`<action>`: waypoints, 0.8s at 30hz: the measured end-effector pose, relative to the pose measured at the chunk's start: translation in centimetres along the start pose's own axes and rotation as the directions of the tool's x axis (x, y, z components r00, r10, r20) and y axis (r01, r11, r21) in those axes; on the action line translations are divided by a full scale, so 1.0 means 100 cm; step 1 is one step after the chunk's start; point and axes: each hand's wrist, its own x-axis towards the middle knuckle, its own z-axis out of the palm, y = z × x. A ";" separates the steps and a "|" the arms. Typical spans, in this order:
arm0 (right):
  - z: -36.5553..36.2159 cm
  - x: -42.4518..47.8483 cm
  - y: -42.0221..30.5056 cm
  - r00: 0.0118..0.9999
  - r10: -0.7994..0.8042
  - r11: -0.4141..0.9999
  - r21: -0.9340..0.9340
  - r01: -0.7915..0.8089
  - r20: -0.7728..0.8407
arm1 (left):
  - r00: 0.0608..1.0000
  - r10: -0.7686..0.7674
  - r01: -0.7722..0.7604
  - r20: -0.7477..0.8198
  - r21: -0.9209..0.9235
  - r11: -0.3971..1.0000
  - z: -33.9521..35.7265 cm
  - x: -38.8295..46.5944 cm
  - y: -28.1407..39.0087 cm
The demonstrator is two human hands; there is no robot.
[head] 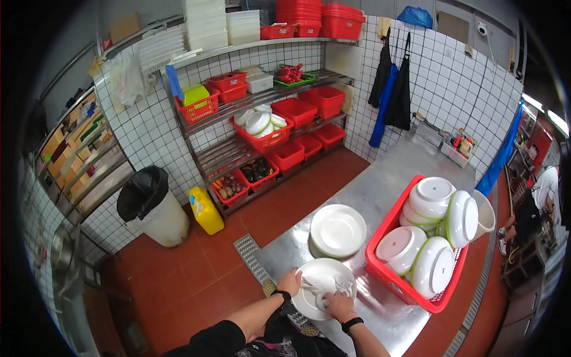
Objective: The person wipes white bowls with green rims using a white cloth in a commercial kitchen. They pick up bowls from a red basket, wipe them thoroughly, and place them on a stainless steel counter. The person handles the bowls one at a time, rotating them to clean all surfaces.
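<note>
A white bowl (308, 301) is held before me at the near edge of a steel table (383, 332). My left hand (290, 282) grips its left rim. Inside the bowl, my right hand (339, 305) is closed on a white cloth (319, 290) that lies bunched across the bottom. Just beyond stands a stack of white bowls (338, 230), the top one facing up and empty. To the right, a red plastic basket (388, 279) holds several white bowls with green rims (432, 267), heaped at various angles, many with their bases outward.
A white bucket (486, 214) is behind the basket. Trays of small items (457, 149) stand at the table's far end. Beyond the floor are a metal rack (218, 156) with red baskets, a yellow jug (206, 212) and a lined bin (163, 223). A person (542, 196) is at far right.
</note>
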 end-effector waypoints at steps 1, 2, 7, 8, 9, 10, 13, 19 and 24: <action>0.001 0.009 0.000 0.996 0.040 0.999 0.015 -0.039 -0.079 | 1.000 0.002 -0.002 -0.006 -0.011 1.000 0.000 0.001 0.000; 0.004 0.015 -0.004 0.989 0.078 0.997 0.026 -0.076 -0.126 | 1.000 0.008 -0.008 0.001 -0.004 1.000 -0.001 0.001 -0.002; 0.013 0.082 -0.017 0.916 0.346 0.917 0.277 -0.286 -0.201 | 1.000 0.002 -0.001 0.018 -0.043 0.999 -0.006 0.001 0.004; 0.008 0.090 -0.026 0.896 0.413 0.865 0.379 -0.330 -0.161 | 1.000 -0.008 0.010 0.023 -0.054 0.998 -0.007 0.000 0.000; 0.008 0.097 -0.030 0.905 0.402 0.837 0.456 -0.303 -0.137 | 1.000 -0.010 0.012 0.028 -0.068 0.998 -0.008 0.003 -0.001; 0.009 0.103 -0.033 0.914 0.388 0.802 0.531 -0.274 -0.115 | 0.999 -0.017 0.019 0.027 -0.081 0.997 -0.008 0.003 -0.001; 0.025 0.115 -0.034 0.965 0.259 0.679 0.718 -0.153 -0.040 | 0.997 -0.042 0.049 0.059 -0.130 0.990 -0.008 -0.001 0.004; 0.037 0.095 -0.046 0.989 -0.115 0.515 0.857 -0.024 0.096 | 0.997 -0.034 0.048 0.067 -0.217 0.975 0.011 0.011 -0.010; 0.015 0.057 -0.050 0.914 -0.218 0.646 0.752 -0.127 0.341 | 0.996 -0.032 0.048 0.081 -0.208 0.977 0.016 0.007 -0.028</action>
